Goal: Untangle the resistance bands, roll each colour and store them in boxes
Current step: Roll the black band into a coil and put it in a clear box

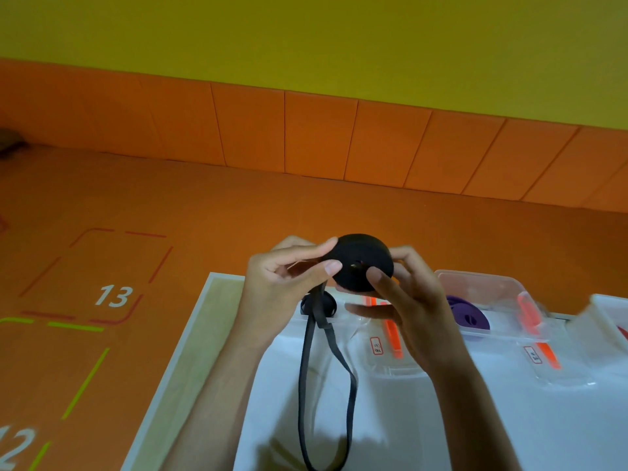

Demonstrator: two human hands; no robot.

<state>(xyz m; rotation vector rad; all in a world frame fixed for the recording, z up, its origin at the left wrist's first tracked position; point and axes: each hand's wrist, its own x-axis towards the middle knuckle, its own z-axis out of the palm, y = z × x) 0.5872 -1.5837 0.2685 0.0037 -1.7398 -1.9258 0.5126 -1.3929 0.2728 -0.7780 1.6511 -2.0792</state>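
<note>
The orange floor (238,205), marked with numbered bays, stretched wide across the left and far side up to the padded wall (319,130). The white table (475,419) took the lower right. Its left edge ran diagonally from the bottom of the view up to a far corner just left of the hands. Along the table's far side stood a clear box (475,278) holding a rolled purple band (467,312), and flat clear lids (380,348) with orange clips lay just in front. A second box (608,311) showed at the right edge, blurred. Both hands were raised above the table's far-left part. The right hand (407,300) gripped the rolled part of the black band (360,261), thumb pressed on its face and fingers curled behind. The left hand (272,294) pinched the band's tail between thumb and forefinger, just beside the roll. From there the loose loop (326,385) hung down to the bottom edge of the view, over the tabletop. A small dark round thing (329,305) sat on the table behind the loop, possibly another roll.
</note>
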